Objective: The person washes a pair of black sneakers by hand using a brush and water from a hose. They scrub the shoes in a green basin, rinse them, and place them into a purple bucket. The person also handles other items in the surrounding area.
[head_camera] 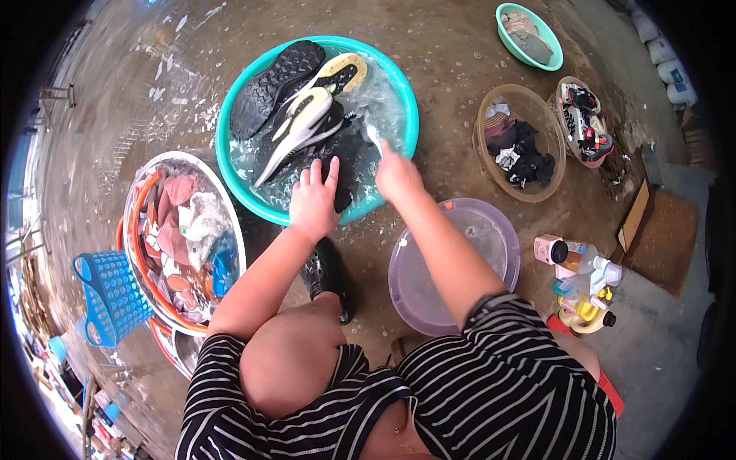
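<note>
A turquoise basin (pixel 415 115) of sudsy water stands before me with several shoes in it. My left hand (pixel 315 201) reaches over its near rim and holds a black shoe (pixel 348 172) down in the water, fingers spread along it. In my right hand (pixel 399 175) is the white handle of a brush (pixel 374 137), blurred by motion. Its bristle end is over the dark shoe, hard to make out. Left of it lie a white and black sneaker (pixel 302 123), another with a pale yellow sole (pixel 353 68), and a black treaded sole (pixel 276 86) facing up.
A white-rimmed tub (pixel 241 241) of wet laundry stands left, beside a blue perforated basket (pixel 112 299). A purple basin (pixel 397 270) is under my right forearm. Rightward are a brown basin (pixel 483 149) of dark clothes, a tub of shoes (pixel 586 123), a mint basin (pixel 500 40) and detergent bottles (pixel 578 282).
</note>
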`<move>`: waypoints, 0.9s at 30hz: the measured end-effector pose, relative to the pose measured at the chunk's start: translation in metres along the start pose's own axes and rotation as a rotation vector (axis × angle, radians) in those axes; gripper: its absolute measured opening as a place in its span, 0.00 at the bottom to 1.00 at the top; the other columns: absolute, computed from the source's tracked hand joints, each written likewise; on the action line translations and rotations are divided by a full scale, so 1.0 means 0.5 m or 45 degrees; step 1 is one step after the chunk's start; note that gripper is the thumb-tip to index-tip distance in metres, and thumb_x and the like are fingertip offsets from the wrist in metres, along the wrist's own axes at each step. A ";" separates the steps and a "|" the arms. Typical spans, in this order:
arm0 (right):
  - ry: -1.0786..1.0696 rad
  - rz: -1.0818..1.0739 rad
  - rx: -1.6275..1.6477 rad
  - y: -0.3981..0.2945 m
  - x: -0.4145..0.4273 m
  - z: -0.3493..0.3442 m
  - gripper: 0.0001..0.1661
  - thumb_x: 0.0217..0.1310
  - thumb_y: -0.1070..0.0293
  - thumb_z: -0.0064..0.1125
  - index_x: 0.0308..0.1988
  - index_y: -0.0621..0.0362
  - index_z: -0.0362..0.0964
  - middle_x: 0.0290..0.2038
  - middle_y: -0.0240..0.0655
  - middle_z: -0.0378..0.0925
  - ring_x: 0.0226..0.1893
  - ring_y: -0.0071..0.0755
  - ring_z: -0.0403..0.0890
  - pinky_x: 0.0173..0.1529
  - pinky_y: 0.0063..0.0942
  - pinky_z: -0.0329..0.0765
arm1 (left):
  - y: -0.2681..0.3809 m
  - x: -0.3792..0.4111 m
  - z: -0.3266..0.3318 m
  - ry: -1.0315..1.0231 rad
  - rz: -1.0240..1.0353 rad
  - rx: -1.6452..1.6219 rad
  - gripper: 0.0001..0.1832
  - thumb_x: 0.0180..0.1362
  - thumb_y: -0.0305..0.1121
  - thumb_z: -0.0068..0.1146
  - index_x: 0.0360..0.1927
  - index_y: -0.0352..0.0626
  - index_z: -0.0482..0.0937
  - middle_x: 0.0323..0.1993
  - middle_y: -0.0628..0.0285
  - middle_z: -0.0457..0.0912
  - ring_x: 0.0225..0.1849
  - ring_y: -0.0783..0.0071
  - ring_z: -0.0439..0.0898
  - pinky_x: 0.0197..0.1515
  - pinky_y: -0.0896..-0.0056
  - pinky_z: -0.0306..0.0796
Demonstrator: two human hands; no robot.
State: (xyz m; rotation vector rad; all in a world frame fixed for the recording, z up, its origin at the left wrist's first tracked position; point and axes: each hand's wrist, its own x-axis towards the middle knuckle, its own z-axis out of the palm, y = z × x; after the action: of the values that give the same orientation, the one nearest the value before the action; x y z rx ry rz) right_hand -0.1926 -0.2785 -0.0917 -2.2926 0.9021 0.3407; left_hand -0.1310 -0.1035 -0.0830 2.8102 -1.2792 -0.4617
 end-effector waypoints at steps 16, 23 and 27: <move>-0.237 -0.144 0.125 -0.036 -0.096 -0.006 0.30 0.66 0.64 0.44 0.66 0.52 0.58 0.39 0.57 0.79 0.41 0.60 0.80 0.46 0.50 0.76 | -0.074 0.034 0.034 0.179 -0.157 -0.523 0.52 0.35 0.43 0.73 0.65 0.32 0.63 0.59 0.41 0.69 0.61 0.47 0.70 0.65 0.57 0.64; -0.491 0.051 0.826 0.022 -0.059 -0.033 0.26 0.70 0.65 0.49 0.65 0.49 0.64 0.25 0.35 0.75 0.21 0.23 0.71 0.29 0.25 0.72 | -0.160 0.000 0.018 -0.127 -0.783 -1.703 0.37 0.51 0.54 0.63 0.61 0.44 0.73 0.47 0.61 0.82 0.43 0.72 0.81 0.44 0.71 0.74; -0.009 -0.052 0.770 0.043 -0.156 -0.041 0.27 0.66 0.68 0.51 0.64 0.51 0.64 0.29 0.48 0.79 0.24 0.36 0.77 0.33 0.36 0.73 | -0.197 -0.002 0.003 -0.200 -0.998 -1.939 0.26 0.56 0.59 0.55 0.47 0.52 0.78 0.36 0.70 0.83 0.30 0.77 0.80 0.26 0.79 0.69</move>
State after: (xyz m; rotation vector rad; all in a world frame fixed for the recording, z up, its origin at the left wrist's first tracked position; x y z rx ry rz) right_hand -0.2643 -0.2636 -0.0511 -1.7455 0.8162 0.0427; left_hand -0.0599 -0.0370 -0.0979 1.6986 0.3395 -1.0431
